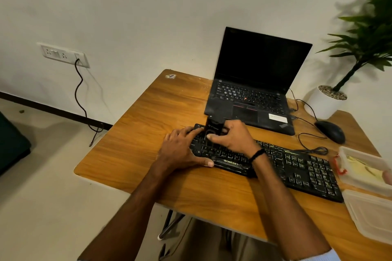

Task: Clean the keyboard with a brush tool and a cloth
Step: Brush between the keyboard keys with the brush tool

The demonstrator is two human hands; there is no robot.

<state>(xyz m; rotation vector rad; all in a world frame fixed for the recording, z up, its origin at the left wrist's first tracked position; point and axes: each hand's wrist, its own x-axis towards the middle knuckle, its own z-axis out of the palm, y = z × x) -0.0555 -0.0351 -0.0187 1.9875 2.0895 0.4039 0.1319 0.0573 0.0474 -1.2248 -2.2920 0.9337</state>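
At frame centre, the right hand (231,137) grips a black block-shaped brush tool (214,126) on the left end of the long black plastic keyboard (297,165). The left hand (182,150), fingers flat, steadies that end. Brushing seems barely begun, cloth wiping remains, and I cannot make out a cloth.

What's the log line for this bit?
step: brush stage | left hand: rests flat on keyboard left end | right hand: grips brush tool at left keys
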